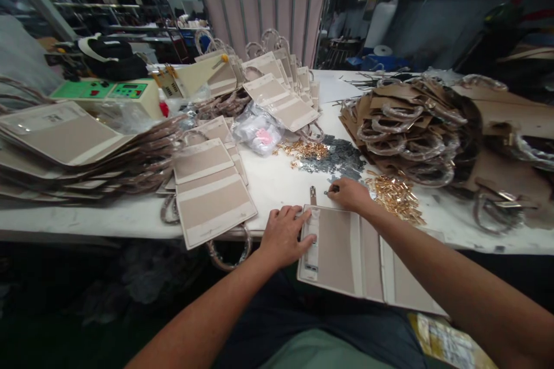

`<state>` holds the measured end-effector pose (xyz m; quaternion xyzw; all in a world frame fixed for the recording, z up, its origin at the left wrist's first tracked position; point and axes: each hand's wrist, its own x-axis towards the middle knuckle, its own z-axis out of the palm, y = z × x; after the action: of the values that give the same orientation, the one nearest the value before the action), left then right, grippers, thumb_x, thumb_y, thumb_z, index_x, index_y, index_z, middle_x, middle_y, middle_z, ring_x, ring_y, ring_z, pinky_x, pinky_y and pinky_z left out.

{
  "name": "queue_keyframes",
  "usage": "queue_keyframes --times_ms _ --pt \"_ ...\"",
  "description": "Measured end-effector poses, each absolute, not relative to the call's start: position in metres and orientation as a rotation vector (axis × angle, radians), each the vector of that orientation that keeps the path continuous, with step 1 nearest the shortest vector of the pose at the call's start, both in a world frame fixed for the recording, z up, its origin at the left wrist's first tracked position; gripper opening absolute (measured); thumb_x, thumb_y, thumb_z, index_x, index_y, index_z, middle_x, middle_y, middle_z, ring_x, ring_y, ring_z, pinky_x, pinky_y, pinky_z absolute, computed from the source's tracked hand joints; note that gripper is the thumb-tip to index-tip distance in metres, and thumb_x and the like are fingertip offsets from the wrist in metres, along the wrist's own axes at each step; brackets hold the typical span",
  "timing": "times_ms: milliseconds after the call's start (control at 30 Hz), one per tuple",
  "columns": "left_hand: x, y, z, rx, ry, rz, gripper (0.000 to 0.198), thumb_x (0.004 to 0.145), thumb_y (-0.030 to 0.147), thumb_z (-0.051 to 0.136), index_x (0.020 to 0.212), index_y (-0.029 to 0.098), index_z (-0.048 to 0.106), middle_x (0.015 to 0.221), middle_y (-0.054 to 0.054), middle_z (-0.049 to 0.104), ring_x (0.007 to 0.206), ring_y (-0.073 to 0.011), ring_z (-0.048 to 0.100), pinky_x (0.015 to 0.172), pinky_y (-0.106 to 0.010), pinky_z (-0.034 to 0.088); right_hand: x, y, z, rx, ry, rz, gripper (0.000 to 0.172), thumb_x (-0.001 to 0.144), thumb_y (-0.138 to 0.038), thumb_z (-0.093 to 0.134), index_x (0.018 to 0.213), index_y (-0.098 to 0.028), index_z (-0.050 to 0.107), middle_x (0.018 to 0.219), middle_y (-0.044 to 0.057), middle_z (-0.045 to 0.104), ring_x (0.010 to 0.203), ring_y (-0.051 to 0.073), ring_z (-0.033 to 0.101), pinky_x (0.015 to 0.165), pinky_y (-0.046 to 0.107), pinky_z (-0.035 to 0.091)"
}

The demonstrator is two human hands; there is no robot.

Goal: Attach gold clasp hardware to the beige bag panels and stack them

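A beige bag panel (337,248) lies at the table's front edge and overhangs it toward my lap. My left hand (285,236) rests on the panel's left end, fingers apart, beside a pale strip with small metal fittings (310,268). From the panel's far edge a small metal clasp piece (313,195) sticks out onto the table. Just right of that piece, my right hand (350,193) pinches a small dark metal plate (333,188) between thumb and fingertips. Beyond it lies a heap of grey metal plates (335,155).
Gold metal pieces lie in a right pile (396,196) and a smaller far pile (309,150). Finished-looking beige panels (212,190) with wrapped handles are stacked left. Brown bags with wrapped handles (407,121) are heaped right. A machine with a green panel (104,90) stands at the back left.
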<state>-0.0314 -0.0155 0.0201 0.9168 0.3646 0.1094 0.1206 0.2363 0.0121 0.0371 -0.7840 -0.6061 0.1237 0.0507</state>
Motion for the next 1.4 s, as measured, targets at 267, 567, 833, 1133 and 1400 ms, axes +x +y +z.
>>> queue_keyframes --times_ms 267,567,833,1133,1400 --pt "-0.029 -0.014 0.022 2.636 1.071 0.346 0.059 0.095 0.052 0.068 0.148 0.03 0.058 0.145 -0.007 0.063 0.129 -0.0306 0.053 0.103 -0.051 0.041 0.215 -0.007 0.071 -1.892 -1.922 0.88 0.019 0.088 -0.029 0.064 0.09 -0.02 0.08 0.077 -0.001 0.074 0.073 0.017 0.064 0.069 0.025 0.045" --pt "-0.029 -0.014 0.021 2.608 1.084 0.371 0.058 0.093 0.052 0.069 0.147 0.031 0.06 0.142 -0.006 0.064 0.129 -0.0307 0.053 0.103 -0.05 0.042 0.19 -0.013 0.062 -1.91 -2.003 0.924 0.015 0.081 -0.018 0.064 0.081 -0.018 0.078 0.073 -0.002 0.073 0.072 0.017 0.063 0.066 0.024 0.04" --pt "-0.028 -0.012 0.022 2.557 1.092 0.376 0.057 0.093 0.048 0.07 0.147 0.032 0.061 0.142 -0.005 0.065 0.129 -0.0303 0.054 0.104 -0.049 0.043 0.186 -0.016 0.053 -2.057 -2.078 0.726 0.016 0.089 -0.025 0.066 0.082 -0.021 0.079 0.077 0.0 0.075 0.071 0.016 0.064 0.062 0.026 0.037" --pt "-0.019 -0.001 0.025 2.422 1.16 0.41 0.042 0.094 0.041 0.067 0.135 0.031 0.07 0.13 -0.002 0.074 0.121 -0.028 0.061 0.1 -0.044 0.048 0.179 -0.03 0.049 -2.197 -1.994 0.48 0.012 0.09 -0.031 0.068 0.097 -0.027 0.077 0.095 0.003 0.077 0.086 0.022 0.067 0.066 0.028 0.036" --pt "0.005 0.036 0.041 2.182 1.257 0.077 0.046 0.094 0.041 0.063 0.134 0.018 0.07 0.109 -0.009 0.08 0.102 -0.0258 0.073 0.083 -0.032 0.052 0.186 -0.026 0.046 -2.176 -1.871 0.641 0.01 0.086 -0.032 0.069 0.086 -0.024 0.075 0.09 0.002 0.075 0.085 0.021 0.065 0.068 0.027 0.038"
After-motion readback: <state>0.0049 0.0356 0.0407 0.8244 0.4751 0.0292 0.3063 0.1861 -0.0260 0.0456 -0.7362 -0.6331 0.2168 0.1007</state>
